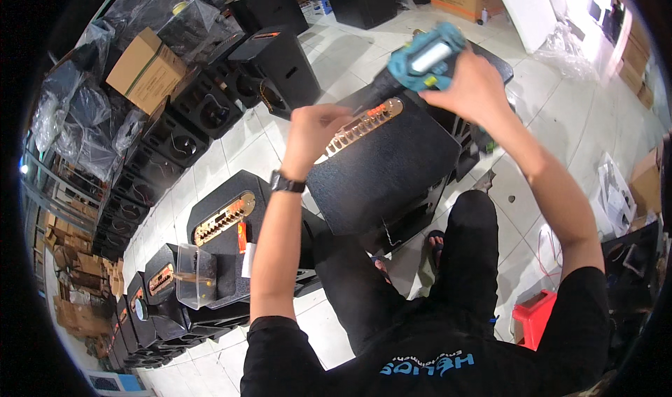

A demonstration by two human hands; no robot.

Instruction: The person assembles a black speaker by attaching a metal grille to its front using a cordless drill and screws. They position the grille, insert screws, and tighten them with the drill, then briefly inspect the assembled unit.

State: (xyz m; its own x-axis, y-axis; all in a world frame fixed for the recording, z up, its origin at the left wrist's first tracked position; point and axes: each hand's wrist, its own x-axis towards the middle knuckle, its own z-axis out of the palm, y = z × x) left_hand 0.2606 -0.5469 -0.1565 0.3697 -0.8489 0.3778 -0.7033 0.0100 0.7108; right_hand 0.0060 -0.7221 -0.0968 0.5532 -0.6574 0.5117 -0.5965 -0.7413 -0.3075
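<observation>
A teal and black cordless drill [417,55] is gripped in my right hand [476,88], somewhat blurred. It is tilted, its nose directed left and down toward a gold control panel [371,122] with orange parts and a row of round openings. That panel is set in the top of a black speaker cabinet [392,169] in front of me. My left hand [316,132], with a black watch on the wrist, is over the panel's left end. Its fingers are pressed together close to the drill's tip; what they pinch is too small to make out.
To the left stands another cabinet [234,187] with a similar gold panel, bearing an orange packet [242,237] and a clear plastic box [197,277]. Rows of cabinets and a cardboard carton [147,71] line the far left. A red bin [534,318] is at right.
</observation>
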